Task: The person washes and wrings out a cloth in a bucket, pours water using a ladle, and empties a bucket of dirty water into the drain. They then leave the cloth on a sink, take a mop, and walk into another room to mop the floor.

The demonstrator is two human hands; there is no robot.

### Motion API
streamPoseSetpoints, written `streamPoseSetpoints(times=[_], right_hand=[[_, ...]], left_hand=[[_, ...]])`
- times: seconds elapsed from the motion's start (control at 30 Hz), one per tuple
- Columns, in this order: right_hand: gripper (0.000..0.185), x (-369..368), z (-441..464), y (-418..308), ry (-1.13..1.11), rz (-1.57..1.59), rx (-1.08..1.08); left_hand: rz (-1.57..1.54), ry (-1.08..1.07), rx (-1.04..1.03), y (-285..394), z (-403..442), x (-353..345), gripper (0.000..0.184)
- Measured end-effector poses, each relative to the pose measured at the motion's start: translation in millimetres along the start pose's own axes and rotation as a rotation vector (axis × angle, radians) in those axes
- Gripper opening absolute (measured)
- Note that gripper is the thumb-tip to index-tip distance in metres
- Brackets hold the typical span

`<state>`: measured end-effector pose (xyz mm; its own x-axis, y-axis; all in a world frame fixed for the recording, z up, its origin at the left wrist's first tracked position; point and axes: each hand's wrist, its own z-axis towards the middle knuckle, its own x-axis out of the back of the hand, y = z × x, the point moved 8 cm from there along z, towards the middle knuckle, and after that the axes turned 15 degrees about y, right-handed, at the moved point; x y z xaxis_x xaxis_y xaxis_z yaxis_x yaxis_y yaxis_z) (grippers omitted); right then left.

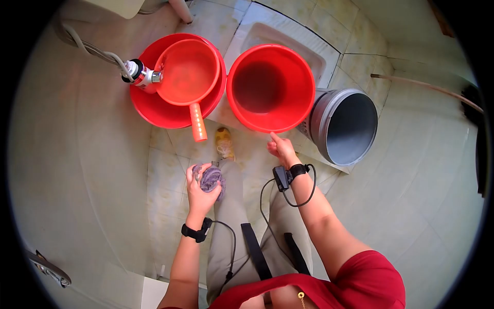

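Note:
My left hand [199, 191] is closed around a bunched purple-grey cloth [212, 180], held in front of my left leg. My right hand [281, 147] has its fingers mostly curled, with one fingertip at the near rim of a red bucket [304, 98]; whether it presses on the rim I cannot tell. Nothing shows inside that hand. Dark-looking liquid lies in the bottom of the bucket. To the left, an orange-red dipper [188, 72] with an orange handle rests across a wide red basin [170, 116].
A grey bucket [352, 129] stands tilted at the right of the red one. Behind them is a white squat pan or tray [288, 26] in the tiled floor. A white and red fitting with hoses [144, 75] reaches over the basin. A stick [427, 87] leans at the right wall.

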<state>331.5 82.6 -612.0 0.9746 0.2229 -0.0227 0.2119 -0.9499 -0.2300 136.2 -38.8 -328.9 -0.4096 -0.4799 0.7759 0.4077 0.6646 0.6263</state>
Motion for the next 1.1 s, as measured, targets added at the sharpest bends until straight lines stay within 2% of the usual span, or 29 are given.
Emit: streamPoseSetpoints(times=[0.03,0.1,0.17,0.2,0.23,0.3,0.37,0.4,0.47,0.5,0.57,0.6,0.77,0.83,0.97,1.0,1.03,1.1], right_hand=[[0.04,-10,-10,-4,-0.006,0.003,-0.007],[0.033,-50,-57,-21,-0.136,-0.273,0.081],[0.037,-93,-93,-31,-0.281,-0.169,0.164],[0.038,-116,-108,-36,-0.334,-0.084,0.209],[0.04,-136,-112,-34,-0.354,-0.106,0.194],[0.042,-171,-116,-37,-0.375,-0.097,0.152],[0.046,-205,-129,-38,-0.621,0.145,-0.131],[0.046,-209,-129,-43,-0.623,0.153,-0.131],[0.04,-225,-133,-51,-0.73,0.334,-0.27],[0.04,-226,-133,-54,-0.737,0.336,-0.275],[0.032,-211,-128,-63,-0.563,0.154,-0.109],[0.025,-207,-135,-73,-0.571,0.165,-0.031],[0.023,-204,-151,-85,-0.557,0.172,-0.021],[0.023,-204,-156,-89,-0.463,0.145,0.009],[0.024,-195,-170,-93,-0.446,0.092,0.065],[0.023,-193,-174,-94,-0.463,0.045,0.102],[0.021,-190,-176,-94,-0.479,-0.002,0.138],[0.018,-187,-180,-94,-0.523,-0.028,0.165]], left_hand=[[-0.001,-0.008,-0.02,4,2,1,0.046],[0.011,-0.024,-0.019,1,4,5,0.045],[0.037,-0.006,-0.057,-3,6,6,0.045],[0.024,-0.014,-0.011,-8,7,8,0.045],[0.027,-0.013,-0.01,-10,7,9,0.045],[0.039,-0.005,-0.007,-13,5,12,0.045],[0.006,0.008,0.033,-19,1,12,0.046],[-0.03,0.02,0.083,-23,-1,13,0.046],[0.013,0.015,0.036,-25,1,15,0.048],[0.053,0.017,-0.007,-24,-1,18,0.049],[0.081,0.026,-0.022,-18,-1,24,0.05],[0.096,0.036,-0.037,-14,2,26,0.05],[-0.033,0.048,0.058,-9,39,46,0.061],[-0.116,0.102,-0.011,-1,62,56,0.06],[-0.099,0.106,-0.019,5,100,73,0.043],[-0.114,0.156,0.001,2,110,78,0.034],[-0.167,0.169,0.027,2,122,82,0.024],[-0.331,0.17,0.163,-4,139,85,0.018]])
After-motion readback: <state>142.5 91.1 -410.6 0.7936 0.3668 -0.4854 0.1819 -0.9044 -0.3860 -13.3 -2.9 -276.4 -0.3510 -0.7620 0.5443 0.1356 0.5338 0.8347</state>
